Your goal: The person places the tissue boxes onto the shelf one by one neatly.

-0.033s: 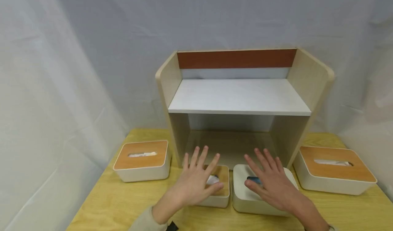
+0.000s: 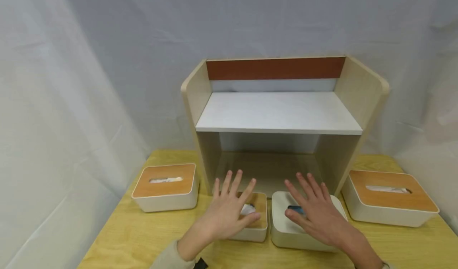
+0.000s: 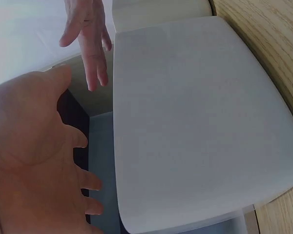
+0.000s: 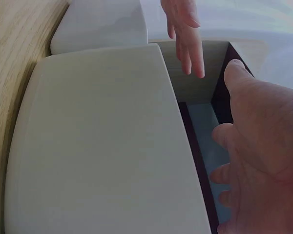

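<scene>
My left hand (image 2: 229, 215) hovers palm down, fingers spread, over a small tissue box (image 2: 255, 235) with a wood-coloured lid and white tissue in its slot. Over a white-lidded box (image 2: 284, 221) is my right hand (image 2: 316, 217), its fingers also straight and spread. Something blue (image 2: 296, 209) shows in that box's slot, partly covered by the hand. In the left wrist view, a gap separates the left palm (image 3: 29, 151) from the box's pale side (image 3: 195, 122). The right wrist view likewise shows the right palm (image 4: 268, 151) apart from its box (image 4: 97, 141). Neither hand holds anything.
Behind the boxes stands a two-level desk shelf (image 2: 279, 110) with a white upper board. One wood-lidded tissue box (image 2: 166, 185) sits left of it, another (image 2: 391, 195) right. All rest on a wooden table (image 2: 121, 237); white sheeting (image 2: 107, 82) hangs behind and at the sides.
</scene>
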`<state>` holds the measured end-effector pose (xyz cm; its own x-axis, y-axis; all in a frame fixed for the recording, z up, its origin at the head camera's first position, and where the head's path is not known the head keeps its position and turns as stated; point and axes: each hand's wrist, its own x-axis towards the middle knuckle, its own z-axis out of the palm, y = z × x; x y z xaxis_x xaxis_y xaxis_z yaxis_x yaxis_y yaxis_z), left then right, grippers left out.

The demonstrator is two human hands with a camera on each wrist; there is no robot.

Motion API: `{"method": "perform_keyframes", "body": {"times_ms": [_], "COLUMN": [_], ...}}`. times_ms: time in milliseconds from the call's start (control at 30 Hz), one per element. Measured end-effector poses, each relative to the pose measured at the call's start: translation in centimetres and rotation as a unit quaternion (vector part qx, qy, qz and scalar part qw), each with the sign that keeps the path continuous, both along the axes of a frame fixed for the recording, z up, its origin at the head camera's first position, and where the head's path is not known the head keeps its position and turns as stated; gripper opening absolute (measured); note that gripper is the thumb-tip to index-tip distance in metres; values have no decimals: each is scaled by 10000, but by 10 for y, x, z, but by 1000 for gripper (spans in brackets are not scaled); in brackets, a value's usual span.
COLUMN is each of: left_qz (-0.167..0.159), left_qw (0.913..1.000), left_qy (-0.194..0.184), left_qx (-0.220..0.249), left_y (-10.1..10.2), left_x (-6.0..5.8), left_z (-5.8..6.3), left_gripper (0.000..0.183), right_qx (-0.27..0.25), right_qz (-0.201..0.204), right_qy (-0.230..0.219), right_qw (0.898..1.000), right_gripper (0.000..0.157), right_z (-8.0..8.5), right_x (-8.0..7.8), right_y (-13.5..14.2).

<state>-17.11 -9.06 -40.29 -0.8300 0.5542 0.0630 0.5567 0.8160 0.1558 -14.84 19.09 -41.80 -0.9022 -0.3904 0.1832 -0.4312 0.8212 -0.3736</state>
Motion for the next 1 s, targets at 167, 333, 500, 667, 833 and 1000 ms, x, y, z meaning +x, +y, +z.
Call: {"method": "perform_keyframes", "body": {"times_ms": [167,333,500,667,833,1000], "left_qz": [14,45,151,265,648,816], "left_qw": [10000,10000,9995,9969,9858,9762], "left_qy": [16,25,-51,-43,-131,-240], "left_qx": [55,77,290,743,1543,1994], "left_y": [0,-6,-19,-31,-37,-40], "left_x": [-1,-1,5,13,23,30], "left_z": [-2,-3,-4,-9,-16,-19], "left_gripper": [81,81,81,79,79,79], "right_qx": [118,3,-613,-1860,-2863,-3928], "right_qz": [-21,-8,99,213,427,917], "right_qy": [33,7,-228,-297,-86,-383], "right_qw": [9999,10000,9978,9819,9571,9142], "right_gripper": [71,71,69,70,71,71], "right_z": [0,0,-4,-5,-6,-7], "right_x": [-1,0,6,20,36,48], "right_y": [1,1,-6,-20,-35,-45]}}
